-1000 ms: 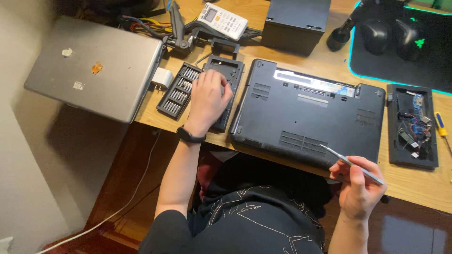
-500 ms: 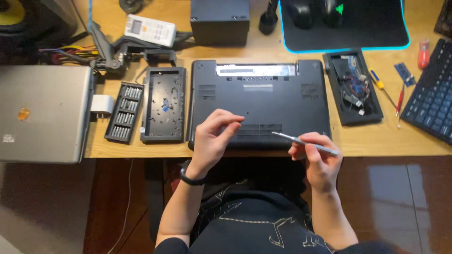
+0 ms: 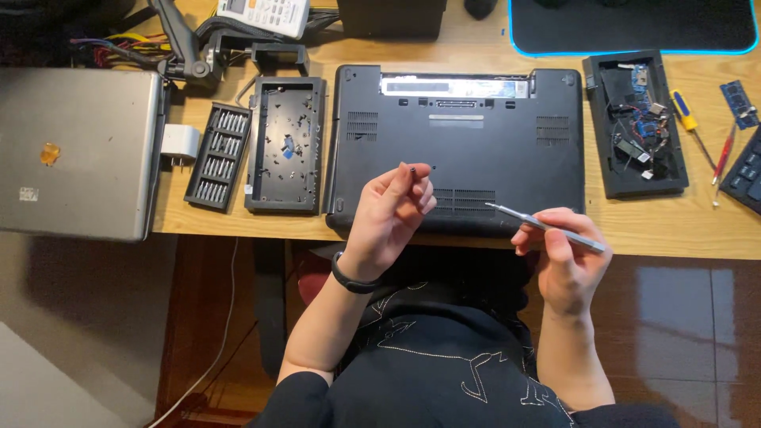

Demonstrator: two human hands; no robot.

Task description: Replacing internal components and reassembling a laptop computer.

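A black laptop (image 3: 476, 103) lies upside down on the wooden desk (image 3: 674, 222) in front of me. My left hand (image 3: 388, 218) hovers over its near edge and pinches a tiny dark screw (image 3: 413, 170) between thumb and fingertip. To the right, my right hand (image 3: 563, 257) grips a slim silver screwdriver (image 3: 547, 227), its tip pointing left toward the left hand. A black band is on my left wrist.
A black tray of small screws (image 3: 285, 143) and a bit set (image 3: 218, 154) lie left of the laptop, beside a closed silver laptop (image 3: 75, 150). At the right are a black tray of parts (image 3: 634, 123), loose screwdrivers (image 3: 690, 119) and a keyboard corner (image 3: 745, 178).
My left hand left the screw tray at the left and came over the laptop's near edge, now raising a small screw. My view swung right and closer; the right hand keeps the screwdriver.
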